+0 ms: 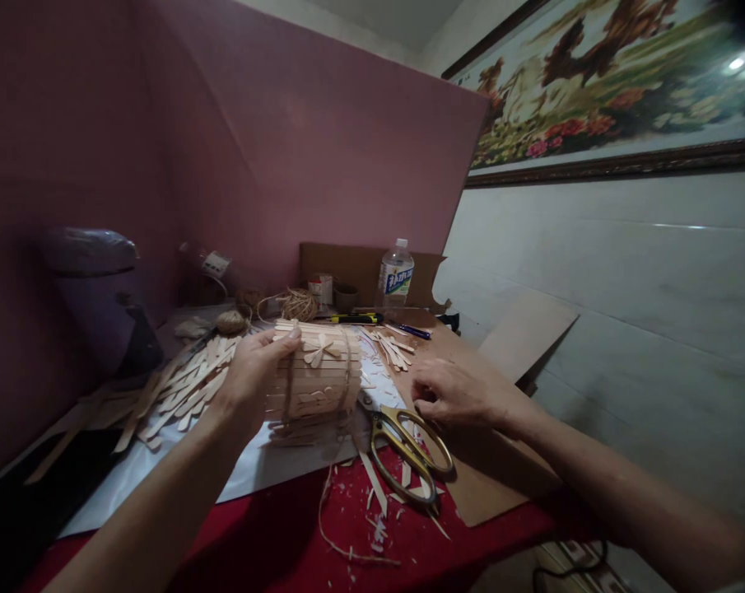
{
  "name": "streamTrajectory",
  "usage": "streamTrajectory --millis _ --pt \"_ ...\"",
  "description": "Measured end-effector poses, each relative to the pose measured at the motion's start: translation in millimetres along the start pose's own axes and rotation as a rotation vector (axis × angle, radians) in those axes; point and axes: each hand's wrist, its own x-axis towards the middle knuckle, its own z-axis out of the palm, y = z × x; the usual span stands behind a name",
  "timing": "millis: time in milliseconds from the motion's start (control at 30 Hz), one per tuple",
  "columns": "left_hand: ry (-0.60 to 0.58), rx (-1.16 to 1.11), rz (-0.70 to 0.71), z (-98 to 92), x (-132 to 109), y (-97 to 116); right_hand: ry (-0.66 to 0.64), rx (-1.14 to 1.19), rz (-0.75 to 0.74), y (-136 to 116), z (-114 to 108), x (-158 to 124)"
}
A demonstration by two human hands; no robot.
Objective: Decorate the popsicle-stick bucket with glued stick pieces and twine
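Note:
My left hand (253,369) grips the left side of a round basket made of wooden craft sticks (316,372), thumb on its top edge; the basket has stick flowers and twine bands on its wall. My right hand (455,392) rests on brown cardboard (501,469) to the right of the basket, fingers curled down against the surface; I cannot make out anything in them. Gold-handled scissors (409,445) lie just below and left of that hand, blades pointing toward the basket.
Loose craft sticks (187,387) are piled at left, with more (393,350) behind the basket. A twine bundle (298,305), yellow utility knife (355,318), blue pen (414,331) and water bottle (395,276) stand at the back. Pink partition (323,148) behind; wood scraps litter the red cloth (298,527).

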Motion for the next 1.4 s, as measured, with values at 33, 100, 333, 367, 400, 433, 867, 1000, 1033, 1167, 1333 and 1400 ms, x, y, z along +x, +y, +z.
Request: streamTrajectory --millis 33,100,333,367,400,433,867,1000,1033,1167,1333,1400 --pt "0.007 0.000 -0.001 0.0 -0.1 0.0 -0.002 0.060 0.007 0.6 -0.2 0.2" --pt "0.024 0.006 -0.010 0.3 -0.2 0.2 -0.015 0.205 0.041 1.0 -1.2 1.2" --pt "0.194 0.174 0.091 -2.7 7.5 -5.7 -0.098 0.868 0.114 -20.4 -11.9 11.4" --pt "0.239 0.220 0.133 -3.8 8.7 -7.0 -0.093 0.950 0.092 -26.4 -13.9 13.6" --pt "0.299 0.283 0.201 -4.7 9.0 -7.8 -0.082 1.018 0.074 -32.4 -15.8 15.8" --pt "0.367 0.365 0.306 -5.1 7.9 -7.9 -0.066 1.076 0.060 -38.1 -17.6 18.1" --pt "-0.305 0.482 1.101 26.4 -36.0 -12.5 -0.040 1.280 -0.087 -78.1 -39.8 35.7" --pt "-0.344 0.430 1.061 21.9 -30.5 -13.6 -0.045 1.265 -0.073 -81.3 -42.2 35.7" --pt "-0.358 0.419 1.041 21.2 -30.2 -13.6 -0.046 1.261 -0.070 -81.3 -42.6 35.5" --pt "-0.364 0.372 0.959 21.3 -31.4 -12.4 -0.049 1.312 -0.062 -78.6 -41.0 34.3" --pt "-0.347 0.361 0.962 22.1 -34.5 -6.2 -0.073 1.463 -0.134 -74.3 -27.5 36.6" --pt "-0.345 0.364 0.974 21.9 -35.9 -4.1 -0.064 1.516 -0.129 -76.9 -23.0 38.9"
